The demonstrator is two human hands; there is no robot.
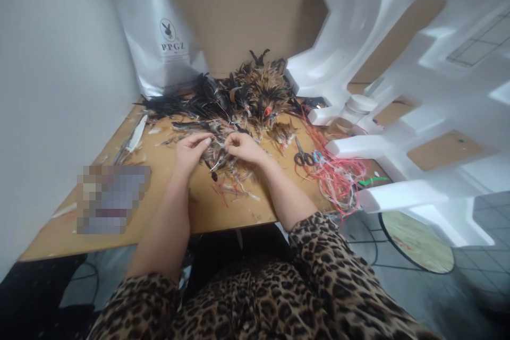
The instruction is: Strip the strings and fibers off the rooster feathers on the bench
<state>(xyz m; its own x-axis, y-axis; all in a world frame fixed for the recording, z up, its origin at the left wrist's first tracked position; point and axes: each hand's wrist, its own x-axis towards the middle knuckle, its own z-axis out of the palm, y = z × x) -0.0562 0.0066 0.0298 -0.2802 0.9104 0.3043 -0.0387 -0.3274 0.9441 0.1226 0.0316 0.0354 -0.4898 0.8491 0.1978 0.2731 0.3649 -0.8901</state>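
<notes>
My left hand (193, 152) and my right hand (244, 147) face each other over the tabletop, a small gap between them. Thumb and fingertips are pinched together on both. A pale, thin bit shows at the fingertips of the right one, too small to name; what the left fingers pinch cannot be made out. Loose dark and brown feathers (217, 158) lie beneath and between the hands. Behind them spreads a big heap of black feathers (211, 96) and brown feathers (265, 79). A small brown feather bunch (282, 134) rests beyond my right hand.
Black-handled scissors (304, 158) lie to the right, beside tangled red and white strings (342, 178). White foam pieces (382, 143) and a lidded jar (358, 109) stand along that side. A white bag (157, 37) leans at the back left. A blurred-out flat object (113, 196) lies near the left edge.
</notes>
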